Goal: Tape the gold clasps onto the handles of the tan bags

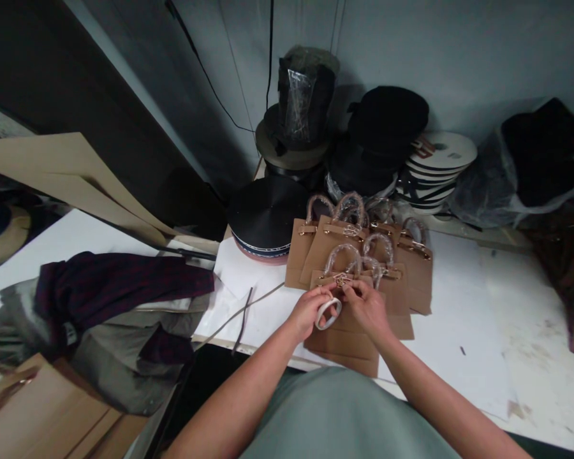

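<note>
A tan handbag (343, 344) with gold-coloured hardware lies in front of me at the near edge of the white table. A roll of white tape (328, 313) hangs from the curled fingers of my left hand (310, 309), whose fingertips reach the bag's front clasp (341, 280). From the other side, my right hand (366, 308) pinches at the same clasp; any small piece between its fingertips is hidden. The bag's handle (343, 256) has clear plastic wrap around it. Several similar tan handbags (306, 252) stand close behind, their handles wrapped too.
Behind the bags are a flat black webbing roll (268, 213), stacked black rolls (387, 121) and white spools (442, 153). Folded clothes (124, 306) lie at the left, above more tan bags (52, 414). Loose strips (243, 319) cross the table (463, 312).
</note>
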